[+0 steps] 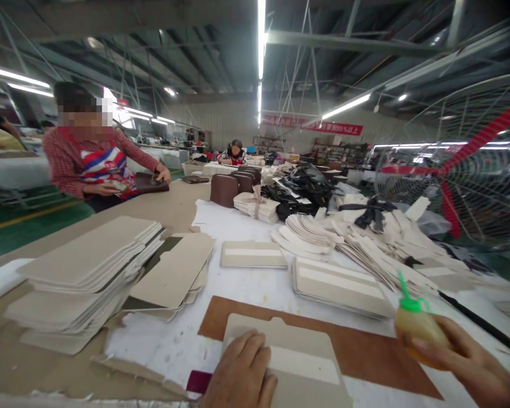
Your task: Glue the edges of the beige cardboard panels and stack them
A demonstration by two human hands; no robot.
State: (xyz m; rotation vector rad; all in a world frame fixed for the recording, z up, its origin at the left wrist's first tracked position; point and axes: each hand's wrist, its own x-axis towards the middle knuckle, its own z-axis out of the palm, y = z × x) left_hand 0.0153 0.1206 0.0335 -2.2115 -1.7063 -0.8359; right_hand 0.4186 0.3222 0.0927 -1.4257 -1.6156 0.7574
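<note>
My left hand rests with curled fingers on a grey cardboard piece marked with a white stripe, pressing it down. The piece lies on a brown board on the white table cover. My right hand grips a small yellowish squeeze bottle with a green nozzle, held above the table to the right of the board. The bottle's tip points up and to the left.
Stacks of grey cardboard pieces lie at the left, and more striped pieces sit ahead. Fanned white pieces and dark bags crowd the right side. A person in a red checked shirt works at the table's left. A large fan stands right.
</note>
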